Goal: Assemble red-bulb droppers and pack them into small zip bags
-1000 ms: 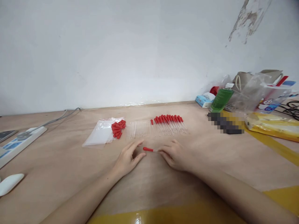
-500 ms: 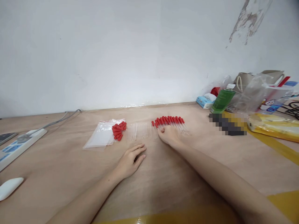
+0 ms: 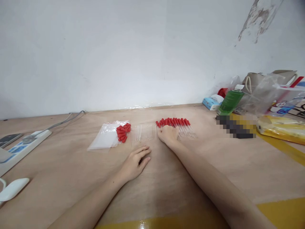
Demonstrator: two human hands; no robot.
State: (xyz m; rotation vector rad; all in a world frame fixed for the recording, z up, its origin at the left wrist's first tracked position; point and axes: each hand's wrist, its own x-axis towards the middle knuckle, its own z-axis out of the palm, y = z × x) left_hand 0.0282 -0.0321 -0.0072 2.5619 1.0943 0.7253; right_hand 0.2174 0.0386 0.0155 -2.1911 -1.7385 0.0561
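Note:
Several glass droppers with red rubber bulbs [image 3: 176, 121] lie side by side in a row, bulbs toward the wall. My right hand [image 3: 168, 133] is over the tubes at the left end of this row, its fingers curled closed and the fingertips hidden; what they hold cannot be made out. Left of it lie bare clear glass tubes [image 3: 142, 133] in a row. Just below those, my left hand [image 3: 136, 163] rests on the table with fingers apart, holding nothing. A pile of loose red rubber bulbs [image 3: 123, 133] sits on the edge of clear plastic bags [image 3: 102, 138].
A white power strip [image 3: 26, 148] with a grey cable, a phone [image 3: 9, 139] and a white object [image 3: 15, 190] are at the left. At right stand a green bottle [image 3: 230, 101], a tissue pack [image 3: 211, 103], plastic bags and a yellow package [image 3: 281, 128]. A wall closes the back.
My right hand has shifted slightly left along the dropper row, to its left-end droppers. The left hand keeps its pose. The whole view has moved a little.

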